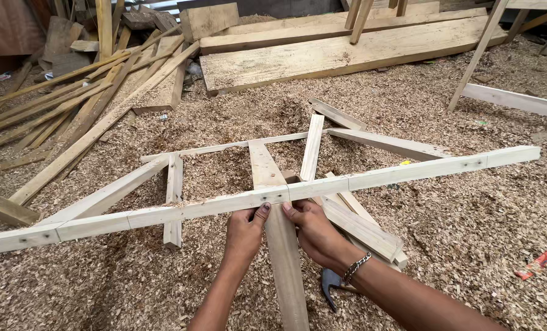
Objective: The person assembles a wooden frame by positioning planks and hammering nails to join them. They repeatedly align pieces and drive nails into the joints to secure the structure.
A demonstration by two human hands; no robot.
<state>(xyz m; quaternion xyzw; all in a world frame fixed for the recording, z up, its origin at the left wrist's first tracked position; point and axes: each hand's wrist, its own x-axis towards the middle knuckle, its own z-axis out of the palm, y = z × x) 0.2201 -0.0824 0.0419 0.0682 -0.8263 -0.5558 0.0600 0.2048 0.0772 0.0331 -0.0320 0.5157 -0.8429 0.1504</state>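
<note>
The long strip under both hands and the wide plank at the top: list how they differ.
The long strip is thin and narrow; the wide plank is broad and thick. The strip rests across a wooden frame, gripped by left hand and right hand; the plank lies untouched on sawdust. Both are pale bare wood.

Sawdust and wood shavings (470,220) cover the whole floor in even daylight. Far beyond the hands, thick pale planks (347,55) lie stacked flat. Off to the far left, a loose heap of long thin slats (59,104) slants across the ground. To the right, a red wrapper (536,263) lies on the shavings.
</note>
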